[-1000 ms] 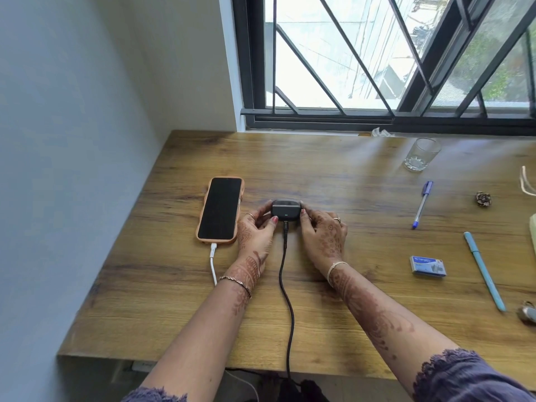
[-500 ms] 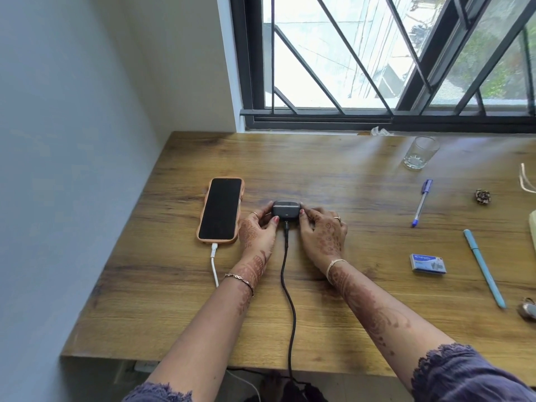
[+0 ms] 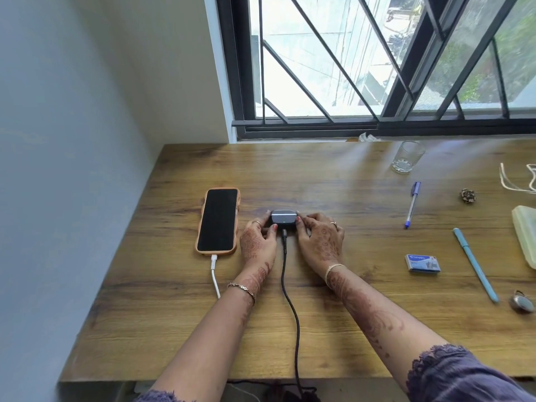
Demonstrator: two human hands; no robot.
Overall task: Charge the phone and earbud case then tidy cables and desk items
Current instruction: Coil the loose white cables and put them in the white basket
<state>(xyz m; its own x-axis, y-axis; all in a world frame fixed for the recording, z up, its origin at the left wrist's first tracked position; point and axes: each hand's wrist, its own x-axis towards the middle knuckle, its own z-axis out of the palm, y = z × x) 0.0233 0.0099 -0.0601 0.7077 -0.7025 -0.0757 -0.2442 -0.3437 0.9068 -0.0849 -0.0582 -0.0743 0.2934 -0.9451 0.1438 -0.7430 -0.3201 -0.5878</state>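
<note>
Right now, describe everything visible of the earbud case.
The earbud case is a small, dark grey, rounded box, seemingly plastic, apparently closed, with a tiny green light on its near face. It lies flat on the wooden desk, right of the phone. A black cable is plugged into its near side. The left hand and right hand hold it by its ends between thumb and fingers.

It looked like a room in a home: a wooden bench stood in a corner under a barred window, with a drinking glass and pens on it.
</note>
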